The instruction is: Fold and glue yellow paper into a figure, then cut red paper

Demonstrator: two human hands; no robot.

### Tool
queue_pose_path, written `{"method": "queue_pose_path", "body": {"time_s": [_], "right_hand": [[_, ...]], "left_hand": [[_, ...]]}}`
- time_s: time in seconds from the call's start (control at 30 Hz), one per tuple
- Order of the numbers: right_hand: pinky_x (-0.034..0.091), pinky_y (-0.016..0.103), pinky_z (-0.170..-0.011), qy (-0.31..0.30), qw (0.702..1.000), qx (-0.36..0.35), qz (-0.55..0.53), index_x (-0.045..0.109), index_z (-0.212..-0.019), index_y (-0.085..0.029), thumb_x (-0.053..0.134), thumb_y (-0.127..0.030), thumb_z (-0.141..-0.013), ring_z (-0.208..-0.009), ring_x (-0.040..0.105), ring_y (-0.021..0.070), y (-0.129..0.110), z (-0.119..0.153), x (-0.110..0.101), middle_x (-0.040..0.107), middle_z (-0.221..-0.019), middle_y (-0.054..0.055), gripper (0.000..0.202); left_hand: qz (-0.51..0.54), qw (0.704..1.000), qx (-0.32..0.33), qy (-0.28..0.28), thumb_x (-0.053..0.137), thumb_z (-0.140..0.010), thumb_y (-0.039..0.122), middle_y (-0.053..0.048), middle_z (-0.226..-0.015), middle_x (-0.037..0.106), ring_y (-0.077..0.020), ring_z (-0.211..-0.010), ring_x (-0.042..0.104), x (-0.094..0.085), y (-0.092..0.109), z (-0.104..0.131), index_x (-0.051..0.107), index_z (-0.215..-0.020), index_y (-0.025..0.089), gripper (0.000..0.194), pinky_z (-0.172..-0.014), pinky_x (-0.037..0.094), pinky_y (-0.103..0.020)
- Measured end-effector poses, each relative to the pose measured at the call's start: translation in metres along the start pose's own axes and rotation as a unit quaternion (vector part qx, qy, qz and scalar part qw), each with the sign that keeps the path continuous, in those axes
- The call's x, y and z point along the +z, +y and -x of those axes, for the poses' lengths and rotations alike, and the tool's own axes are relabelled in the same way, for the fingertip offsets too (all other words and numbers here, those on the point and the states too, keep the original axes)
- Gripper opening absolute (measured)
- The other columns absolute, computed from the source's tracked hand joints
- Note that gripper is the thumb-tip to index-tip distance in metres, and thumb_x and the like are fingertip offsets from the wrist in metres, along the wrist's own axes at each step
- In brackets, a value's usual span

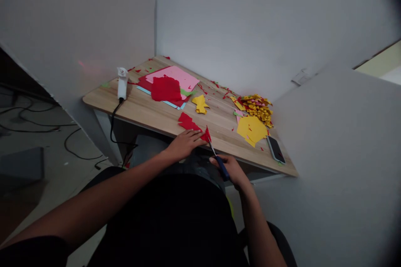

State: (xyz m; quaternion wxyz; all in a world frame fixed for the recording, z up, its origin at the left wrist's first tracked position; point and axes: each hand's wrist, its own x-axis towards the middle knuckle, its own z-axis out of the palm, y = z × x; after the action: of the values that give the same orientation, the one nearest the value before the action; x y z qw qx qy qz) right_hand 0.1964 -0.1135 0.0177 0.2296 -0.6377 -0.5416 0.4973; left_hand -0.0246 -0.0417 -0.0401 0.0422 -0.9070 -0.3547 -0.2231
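A strip of red paper lies across the front edge of the desk. My left hand grips its near part, with fingers over the top and the thumb close to the cut end. My right hand is closed around the dark blue handles of a pair of scissors. The metal blades point away from me and touch the small red end of the strip beside my left fingertips. Just beyond the strip rests a folded yellow paper shape.
Red paper lies on pink sheets at the back left. A white glue gun stands near the left edge, its cord hanging down. Rightward are yellow sheets, a yellow paper pile and a phone. Walls enclose the desk.
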Motion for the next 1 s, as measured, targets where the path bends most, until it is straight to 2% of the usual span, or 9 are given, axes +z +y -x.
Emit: {"method": "queue_pose_path", "body": {"time_s": [0.17,0.4,0.57,0.67,0.83,1.0], "right_hand": [[0.031,0.021,-0.040,0.017,1.000,-0.001,0.002,0.064,-0.080,-0.018,0.077,-0.060,-0.065,-0.041,0.040,0.0074,0.013,0.003,0.000,0.041,-0.050,-0.009,0.047],[0.046,0.024,-0.049,0.003,0.998,0.004,-0.064,0.057,-0.092,-0.021,0.069,-0.072,-0.068,-0.052,0.049,0.0091,0.028,0.013,0.011,0.046,-0.065,-0.008,0.057],[0.047,0.023,-0.053,-0.017,0.995,0.012,-0.096,0.056,-0.097,-0.021,0.067,-0.075,-0.071,-0.057,0.050,0.0091,0.028,0.017,0.014,0.047,-0.071,-0.006,0.060],[0.046,0.022,-0.054,-0.009,0.995,0.007,-0.096,0.055,-0.094,-0.021,0.064,-0.076,-0.072,-0.059,0.050,0.0091,0.025,0.016,0.015,0.047,-0.071,-0.006,0.059],[0.047,0.024,-0.051,-0.018,0.996,0.024,-0.090,0.055,-0.091,-0.020,0.069,-0.073,-0.069,-0.055,0.050,0.0093,0.014,0.016,0.013,0.048,-0.069,-0.007,0.059],[0.048,0.024,-0.050,-0.030,0.995,0.046,-0.086,0.057,-0.093,-0.019,0.069,-0.074,-0.068,-0.055,0.053,0.0098,0.010,0.028,0.012,0.052,-0.068,-0.005,0.061]], "left_hand": [[0.002,1.000,0.000,0.002,0.052,-0.094,0.014,-0.006,-0.146,0.054,-0.0231,-0.134,0.050,-0.001,0.002,0.000,0.060,-0.132,0.031,0.043,-0.109,0.038,-0.039],[0.015,1.000,-0.007,0.007,0.053,-0.094,0.016,-0.005,-0.146,0.055,-0.0233,-0.134,0.049,-0.004,0.003,-0.001,0.057,-0.135,0.029,0.043,-0.110,0.036,-0.039],[0.010,1.000,-0.003,0.004,0.054,-0.094,0.017,-0.006,-0.144,0.056,-0.0240,-0.134,0.049,-0.005,0.003,-0.002,0.060,-0.132,0.029,0.040,-0.110,0.037,-0.040],[0.011,1.000,0.000,0.009,0.055,-0.093,0.017,-0.006,-0.144,0.056,-0.0236,-0.134,0.049,-0.003,0.003,-0.001,0.061,-0.131,0.030,0.041,-0.110,0.038,-0.040],[0.013,1.000,0.000,0.015,0.053,-0.094,0.017,-0.005,-0.143,0.057,-0.0230,-0.133,0.050,-0.004,0.002,-0.001,0.062,-0.129,0.030,0.039,-0.110,0.038,-0.040],[0.029,0.999,0.002,0.022,0.056,-0.092,0.017,-0.004,-0.141,0.059,-0.0232,-0.131,0.052,-0.004,0.002,-0.001,0.064,-0.126,0.028,0.036,-0.109,0.039,-0.039]]}}
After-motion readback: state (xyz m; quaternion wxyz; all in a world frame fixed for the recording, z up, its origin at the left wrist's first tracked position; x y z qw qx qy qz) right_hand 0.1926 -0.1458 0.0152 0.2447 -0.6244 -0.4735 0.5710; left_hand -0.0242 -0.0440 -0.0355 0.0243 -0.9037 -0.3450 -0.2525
